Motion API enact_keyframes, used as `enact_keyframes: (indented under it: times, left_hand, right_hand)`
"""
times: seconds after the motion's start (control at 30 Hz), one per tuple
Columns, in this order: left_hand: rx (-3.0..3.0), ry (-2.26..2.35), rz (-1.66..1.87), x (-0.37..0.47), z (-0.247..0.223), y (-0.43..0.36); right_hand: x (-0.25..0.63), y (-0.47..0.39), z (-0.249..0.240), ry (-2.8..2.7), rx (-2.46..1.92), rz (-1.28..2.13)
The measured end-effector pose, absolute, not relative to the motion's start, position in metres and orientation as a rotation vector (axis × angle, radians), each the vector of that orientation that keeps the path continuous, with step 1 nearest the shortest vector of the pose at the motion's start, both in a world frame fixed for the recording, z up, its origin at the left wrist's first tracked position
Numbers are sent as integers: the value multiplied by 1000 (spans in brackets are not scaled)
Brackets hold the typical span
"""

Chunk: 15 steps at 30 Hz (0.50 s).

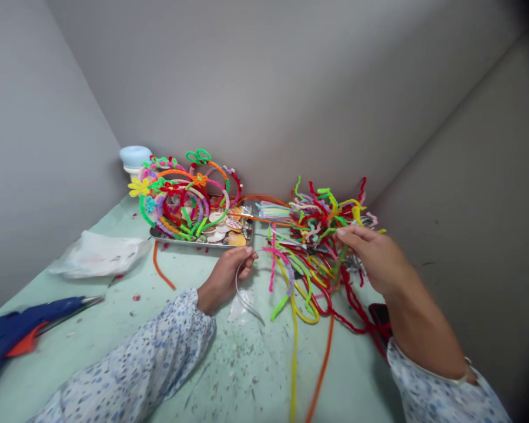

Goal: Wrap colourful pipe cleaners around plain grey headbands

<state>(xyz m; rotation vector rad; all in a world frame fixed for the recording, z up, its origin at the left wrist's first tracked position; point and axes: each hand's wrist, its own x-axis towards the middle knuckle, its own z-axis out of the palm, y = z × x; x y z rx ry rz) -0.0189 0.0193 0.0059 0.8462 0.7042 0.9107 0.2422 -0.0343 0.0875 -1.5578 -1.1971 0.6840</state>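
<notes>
A thin, curved metal headband (242,298) hangs from my left hand (229,275), whose fingers are closed on it near the middle of the table. Pink, purple and green fuzzy stems (284,267) lie or hang just right of that hand; whether they are joined to the band is hard to tell. My right hand (370,255) is at the tangled pile of colourful fuzzy stems (311,220), thumb and fingers pinched at a green stem (328,232). Behind my left hand, several decorated headbands (185,197) rest on a metal tray (194,242) of shells.
A blue glue gun (35,317) lies at the left, near a white plastic bag (101,254). At the back left stands a container with a light blue top (135,156). Long yellow and orange stems (324,367) run toward the front edge. Grey walls border the table.
</notes>
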Motion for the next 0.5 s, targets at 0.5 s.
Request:
enact_keyframes:
  times: [0.5]
  left_hand:
    - [1100, 690, 900, -16, 3, 12]
  right_hand:
    - [225, -53, 108, -1221, -1166, 411]
